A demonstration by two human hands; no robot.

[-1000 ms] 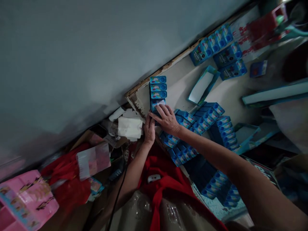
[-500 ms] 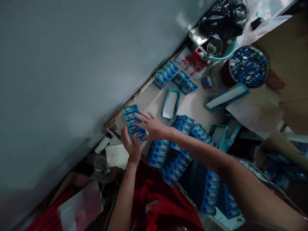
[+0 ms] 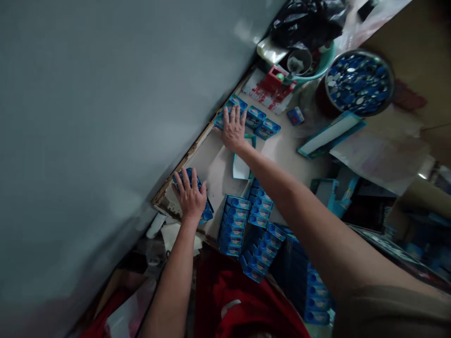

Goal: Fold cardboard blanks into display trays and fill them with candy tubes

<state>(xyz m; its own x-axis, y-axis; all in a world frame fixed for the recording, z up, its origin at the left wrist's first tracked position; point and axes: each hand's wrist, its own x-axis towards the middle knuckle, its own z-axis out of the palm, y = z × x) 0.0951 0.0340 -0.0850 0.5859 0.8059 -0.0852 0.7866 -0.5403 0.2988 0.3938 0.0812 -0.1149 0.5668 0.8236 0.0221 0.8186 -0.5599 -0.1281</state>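
My left hand (image 3: 191, 196) lies with spread fingers over a row of small blue packs (image 3: 206, 214) near the left corner of the table. Farther back, my right hand (image 3: 233, 129) rests, fingers apart, on a group of blue packs (image 3: 237, 102) beside the wall. Two more blue packs (image 3: 267, 128) stand just right of it. Partly hidden by my right wrist is an open blue tray with a white inside (image 3: 241, 166). Stacked rows of blue packs (image 3: 234, 225) stand along the near table edge.
A round tub of blue and silver pieces (image 3: 359, 83) stands at the back right, near a teal basin (image 3: 326, 63) and a red tape dispenser (image 3: 273, 82). A long blue tray (image 3: 331, 134) lies before the tub. The grey wall (image 3: 88, 94) borders the table's left.
My right hand has left the near row and reached back to the packs by the wall. My left hand has moved forward onto the near row. The view has shifted slightly.
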